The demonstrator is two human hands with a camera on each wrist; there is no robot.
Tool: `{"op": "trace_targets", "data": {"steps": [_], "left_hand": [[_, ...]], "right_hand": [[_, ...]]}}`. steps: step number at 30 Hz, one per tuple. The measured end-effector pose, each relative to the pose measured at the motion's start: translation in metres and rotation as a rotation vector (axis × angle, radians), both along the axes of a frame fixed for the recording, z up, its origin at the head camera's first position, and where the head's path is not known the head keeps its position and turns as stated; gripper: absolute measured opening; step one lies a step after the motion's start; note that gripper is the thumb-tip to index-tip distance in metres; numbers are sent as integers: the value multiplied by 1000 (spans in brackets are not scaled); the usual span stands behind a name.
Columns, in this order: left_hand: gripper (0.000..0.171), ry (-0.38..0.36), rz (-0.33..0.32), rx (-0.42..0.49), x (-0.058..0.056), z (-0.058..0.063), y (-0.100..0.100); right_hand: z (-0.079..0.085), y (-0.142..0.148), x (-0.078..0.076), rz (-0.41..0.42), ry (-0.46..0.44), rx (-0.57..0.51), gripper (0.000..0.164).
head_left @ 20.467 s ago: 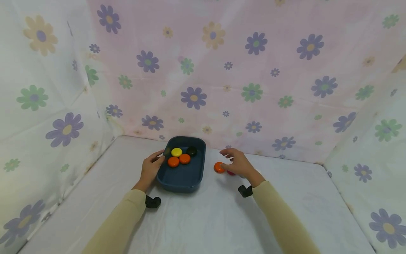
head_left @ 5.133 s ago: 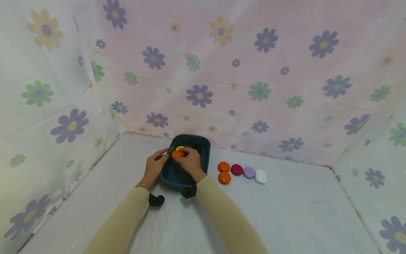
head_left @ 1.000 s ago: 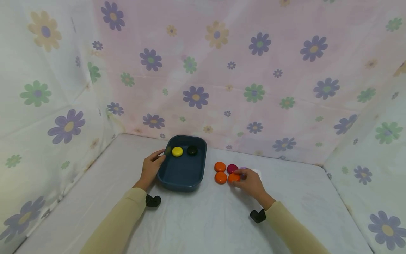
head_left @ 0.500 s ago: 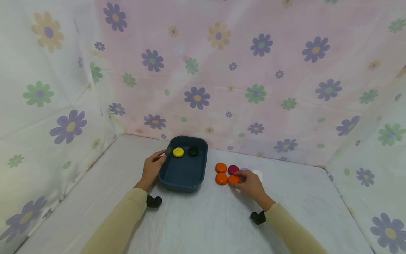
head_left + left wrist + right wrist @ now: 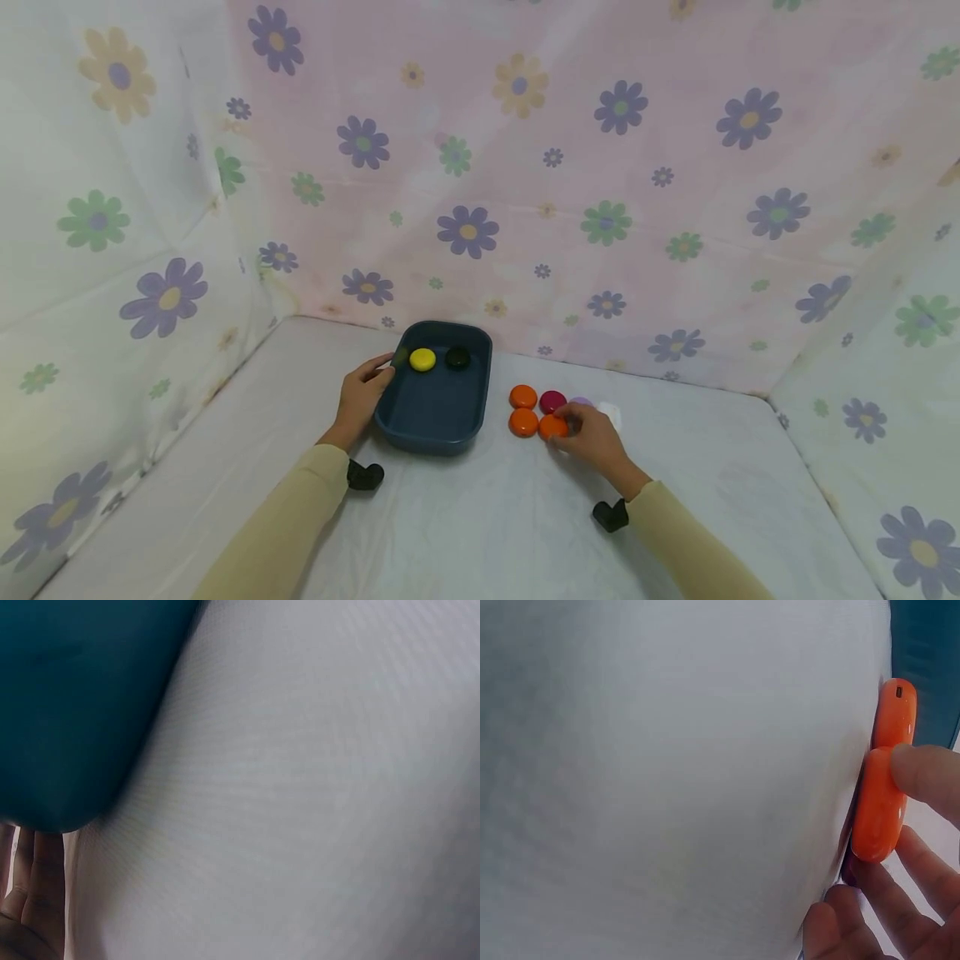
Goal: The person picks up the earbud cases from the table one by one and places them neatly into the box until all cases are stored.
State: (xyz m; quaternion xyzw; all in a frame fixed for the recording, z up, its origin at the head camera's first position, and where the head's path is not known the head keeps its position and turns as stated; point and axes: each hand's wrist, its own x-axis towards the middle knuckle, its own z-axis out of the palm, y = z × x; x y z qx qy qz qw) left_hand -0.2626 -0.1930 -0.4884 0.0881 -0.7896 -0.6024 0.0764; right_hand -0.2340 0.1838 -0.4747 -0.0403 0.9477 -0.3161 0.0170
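My right hand (image 5: 594,437) pinches a round glossy orange disc (image 5: 553,427) at the front of a cluster on the table. In the right wrist view its thumb lies on one side of that disc and fingers on the other. Touching its left is a second orange disc (image 5: 523,422), with a small dark slot in its edge. A third orange disc (image 5: 522,397) and a dark red disc (image 5: 552,402) sit just behind. My left hand (image 5: 360,400) rests against the left side of a dark blue tray (image 5: 431,443), fingers straight along its outer wall.
Inside the tray, a yellow disc (image 5: 422,360) and a black disc (image 5: 457,358) lie toward the back. A lilac disc (image 5: 582,402) and a white rounded piece (image 5: 611,412) are partly hidden behind my right hand. Flowered cloth (image 5: 525,192) encloses the table's back and sides.
Two orange discs, earlier in the tray, now lie on the table beside the third. My right hand, over the tray five seconds ago, has hardly moved in the last second. The left hand stays.
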Motion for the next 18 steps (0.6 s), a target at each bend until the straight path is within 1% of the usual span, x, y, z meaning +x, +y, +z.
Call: {"op": "trace_targets", "data": {"steps": [3,6,9,13,18], "left_hand": [[39,6,-2,-1,0,1,1],[39,12,0,-6,1,2,1],[39,14,1,-9,1,2,1],[39,14,1,-7,1,2,0],[39,12,1,-11,2,2,0]], "right_hand": [[1,0,-1,-3,-3,0,35],[2,0,-2,7,15,0,35],[4,0,-3,17,33,-28,34],[10,-2,-5,22,38,-72,32],[20,-9,-10,9,25,-106,35]]}}
